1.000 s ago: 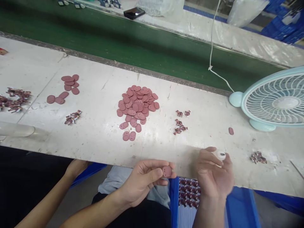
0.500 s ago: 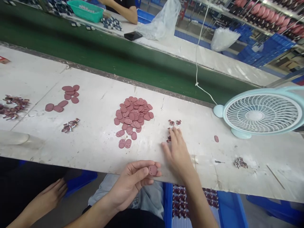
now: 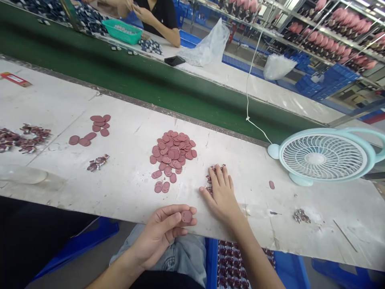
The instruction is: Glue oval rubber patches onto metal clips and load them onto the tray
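Between thumb and fingers, my left hand (image 3: 164,230) holds a small oval maroon disc (image 3: 187,216) with dark marks on it, just above the table's front edge. My right hand (image 3: 221,194) lies palm down with fingers stretched out over a few small dark red-and-white pieces (image 3: 208,179), which it partly covers. Left of it sits a heap of the same maroon oval discs (image 3: 173,150), with several loose ones along its near side.
A light blue fan (image 3: 315,158) stands on the right of the white table (image 3: 129,192). Farther left lie more discs (image 3: 100,124), small figure-like pieces (image 3: 98,162) and a clear bottle (image 3: 24,175). Below the edge is a blue crate (image 3: 290,269). A co-worker (image 3: 159,20) sits across.
My right hand has flattened over the small pieces, covering more of them. My left hand keeps its hold on the disc. The view has shifted, and the neighbour's hand at lower left is gone.
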Tool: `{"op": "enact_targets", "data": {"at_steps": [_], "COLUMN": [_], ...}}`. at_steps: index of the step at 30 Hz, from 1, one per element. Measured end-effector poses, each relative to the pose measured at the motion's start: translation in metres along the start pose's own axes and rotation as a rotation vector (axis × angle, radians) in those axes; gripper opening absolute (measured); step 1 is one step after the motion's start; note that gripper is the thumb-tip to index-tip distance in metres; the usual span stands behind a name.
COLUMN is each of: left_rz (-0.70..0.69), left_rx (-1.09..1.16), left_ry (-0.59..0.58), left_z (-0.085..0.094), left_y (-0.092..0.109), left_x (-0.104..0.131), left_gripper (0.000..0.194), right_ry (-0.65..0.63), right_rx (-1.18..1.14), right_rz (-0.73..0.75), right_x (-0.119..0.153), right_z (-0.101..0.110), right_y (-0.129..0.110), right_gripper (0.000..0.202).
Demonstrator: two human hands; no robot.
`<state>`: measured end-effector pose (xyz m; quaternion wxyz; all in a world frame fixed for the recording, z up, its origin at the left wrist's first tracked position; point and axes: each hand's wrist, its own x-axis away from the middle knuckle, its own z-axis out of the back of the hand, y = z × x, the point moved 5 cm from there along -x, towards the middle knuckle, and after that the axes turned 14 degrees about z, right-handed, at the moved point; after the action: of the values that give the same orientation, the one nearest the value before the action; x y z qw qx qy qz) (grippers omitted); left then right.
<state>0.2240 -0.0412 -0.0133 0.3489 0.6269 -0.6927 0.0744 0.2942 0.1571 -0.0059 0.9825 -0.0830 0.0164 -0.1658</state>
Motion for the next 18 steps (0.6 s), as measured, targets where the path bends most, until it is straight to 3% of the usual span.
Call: {"op": "enact_targets", "data": {"at_steps": [4,6,10,18], "left_rz": [0.006,0.009,0.001,0.021], "left_rx": [0.008,0.012,0.009,0.005], "left_ry": [0.003,0.007,0.013,-0.014], "left_z": [0.005,0.007,0.007,0.005], "left_y": [0.002,0.004,0.005,-0.005], "left_x": [0.002,0.003,0.002,0.001], "left_gripper": [0.02,0.02,0.019,0.019], "right_ry": [0.004,0.113,0.327,0.219], "right_rx": [-0.081,-0.113,-0.123,-0.217], "right_rz": [0.035,0.017,-0.001,0.087], "right_x": [0.036,0.049,0.057,0.055], "right_z": [0.009,0.021,0.031,0.019], "right_y": [-0.018,-0.019,-0.01,-0.017], "right_gripper": [0.07,0.066,0.036,0.023]}}
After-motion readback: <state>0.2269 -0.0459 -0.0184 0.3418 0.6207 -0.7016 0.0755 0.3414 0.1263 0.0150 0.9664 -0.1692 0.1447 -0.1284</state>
